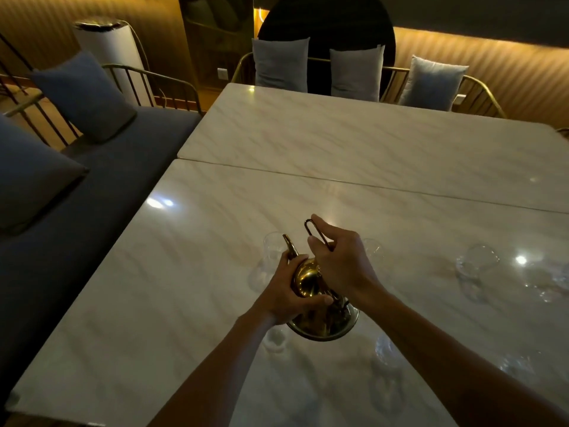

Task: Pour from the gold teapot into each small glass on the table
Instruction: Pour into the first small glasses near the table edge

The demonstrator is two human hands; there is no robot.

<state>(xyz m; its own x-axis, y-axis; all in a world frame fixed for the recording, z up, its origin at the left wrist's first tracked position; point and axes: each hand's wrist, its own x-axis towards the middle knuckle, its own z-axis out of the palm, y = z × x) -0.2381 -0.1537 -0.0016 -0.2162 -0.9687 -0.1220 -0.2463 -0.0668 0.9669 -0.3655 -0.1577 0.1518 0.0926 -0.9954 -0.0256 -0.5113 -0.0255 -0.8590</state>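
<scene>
The gold teapot (308, 278) is being held just above the marble table (338, 143), midway along its near edge, its long axis running from the base (323, 328) nearest the person out to the spout (289, 245), which is pointing away toward the small glass (272, 251) just beyond it. The left hand (289, 291) is wrapping closed around the body. The right hand (338, 260) is pinching the thin wire handle (314, 232) between thumb and fingers, so tipping forward looks like the coming move.

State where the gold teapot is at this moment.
In the head view, the gold teapot is low and centre over the marble table, held between left hand and right hand.
</scene>
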